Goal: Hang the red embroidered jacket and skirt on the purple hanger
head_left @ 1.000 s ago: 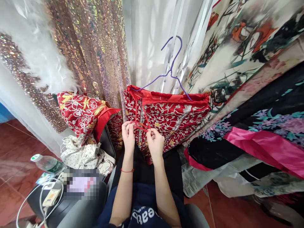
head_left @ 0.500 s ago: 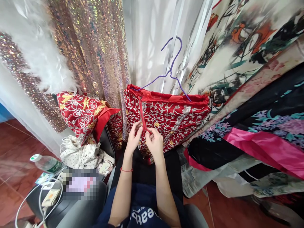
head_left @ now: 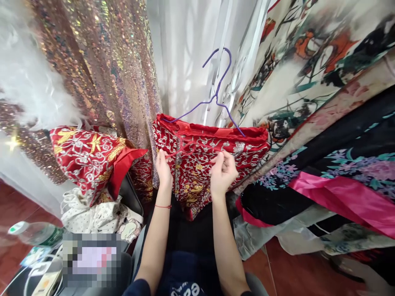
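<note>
A red garment (head_left: 200, 176) with silver and gold embroidery hangs by its red top edge on a purple wire hanger (head_left: 217, 92). Thin red cord (head_left: 184, 147) crosses the front of the garment near its top, between my two hands. My left hand (head_left: 164, 168) pinches one end of the cord at the left side. Over to the right, my right hand (head_left: 224, 172) is closed on the other end, its fingertips bunched together. The cord is crossed and looped in the middle; whether it is knotted I cannot tell.
Another red embroidered piece (head_left: 89, 158) lies at the left, above a dotted white cloth bag (head_left: 92, 211). A plastic bottle (head_left: 37, 233) and a white cable are at lower left. Sequin fabric (head_left: 123, 61) hangs behind; black floral fabric (head_left: 308, 176) hangs at right.
My hands were close together at the cord on the garment's front. Now they are spread apart, each drawing an end outward and slightly up. The view has shifted a little.
</note>
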A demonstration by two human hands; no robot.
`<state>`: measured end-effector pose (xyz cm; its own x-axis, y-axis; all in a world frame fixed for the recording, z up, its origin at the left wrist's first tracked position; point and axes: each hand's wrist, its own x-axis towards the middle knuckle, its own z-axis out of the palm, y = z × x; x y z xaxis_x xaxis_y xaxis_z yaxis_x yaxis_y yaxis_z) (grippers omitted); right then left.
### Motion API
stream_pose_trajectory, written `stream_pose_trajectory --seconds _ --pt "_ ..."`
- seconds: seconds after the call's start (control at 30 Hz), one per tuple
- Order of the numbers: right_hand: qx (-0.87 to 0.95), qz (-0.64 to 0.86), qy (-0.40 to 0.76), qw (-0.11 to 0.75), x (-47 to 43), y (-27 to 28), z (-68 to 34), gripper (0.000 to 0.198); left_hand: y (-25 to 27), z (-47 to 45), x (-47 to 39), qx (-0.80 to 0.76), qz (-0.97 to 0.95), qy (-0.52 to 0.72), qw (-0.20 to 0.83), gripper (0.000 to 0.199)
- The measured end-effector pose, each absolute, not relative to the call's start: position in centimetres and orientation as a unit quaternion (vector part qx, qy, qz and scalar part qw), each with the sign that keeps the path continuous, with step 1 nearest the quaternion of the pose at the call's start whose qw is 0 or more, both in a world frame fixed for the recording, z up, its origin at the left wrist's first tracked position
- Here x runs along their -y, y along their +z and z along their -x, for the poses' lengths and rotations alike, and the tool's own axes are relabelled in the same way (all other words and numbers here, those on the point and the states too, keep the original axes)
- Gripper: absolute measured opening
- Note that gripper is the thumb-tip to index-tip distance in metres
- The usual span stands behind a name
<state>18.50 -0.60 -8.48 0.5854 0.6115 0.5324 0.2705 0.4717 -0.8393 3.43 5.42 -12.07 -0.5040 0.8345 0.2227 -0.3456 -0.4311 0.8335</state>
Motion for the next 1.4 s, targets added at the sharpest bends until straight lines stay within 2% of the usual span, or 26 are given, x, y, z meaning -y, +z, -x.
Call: stream_pose_trajectory --seconds 0.1,0.27,0.4,0.53,0.67,0.77,0.9,1.03,1.23,1.3,1.4 --pt "0.424 0.483 0.215 0.735 -0.3 -8.1 -20.0 0.032 -11.9 -3.6 -7.1 -0.405 -0.365 0.766 0.340 0.048" --pt "0.514 0.454 0.407 0.603 -1.7 -9.2 -19.0 0.038 -10.9 -3.0 -6.1 -0.401 -0.557 0.658 0.310 0.042" --pt "0.567 0.450 0.464 0.510 -2.5 -10.1 -17.0 0.045 -11.1 -2.0 -4.4 -0.405 -0.648 0.541 0.353 0.047" --pt "0.634 0.453 0.434 0.452 -2.7 -10.1 -15.9 0.037 -12.6 -1.0 -3.7 -0.426 -0.648 0.540 0.328 0.049" --pt "0.668 0.462 0.335 0.477 -2.7 -10.1 -15.3 0.027 -13.2 -0.5 -3.5 -0.405 -0.672 0.547 0.291 0.030" --pt "0.666 0.458 0.329 0.488 -2.9 -10.1 -15.1 0.021 -12.7 -0.5 -3.5 -0.401 -0.673 0.558 0.273 0.023" --pt "0.624 0.487 0.346 0.503 -3.3 -9.4 -15.6 0.025 -12.3 -0.7 -4.3 -0.451 -0.611 0.586 0.281 0.024" --pt "0.634 0.501 0.278 0.519 -3.0 -7.0 -16.2 0.021 -12.5 -0.8 -6.5 -0.478 -0.574 0.575 0.334 0.025" --pt "0.602 0.476 0.189 0.612 -1.1 -3.7 -16.9 0.019 -12.1 -0.9 -8.9 -0.534 -0.565 0.570 0.266 0.024" --pt "0.589 0.484 0.206 0.614 -1.0 -3.9 -17.1 0.016 -11.6 -1.0 -8.7 -0.544 -0.586 0.557 0.224 0.021" --pt "0.598 0.488 0.284 0.569 -1.8 -5.0 -16.8 0.013 -10.5 -1.2 -7.7 -0.499 -0.610 0.582 0.201 0.018"
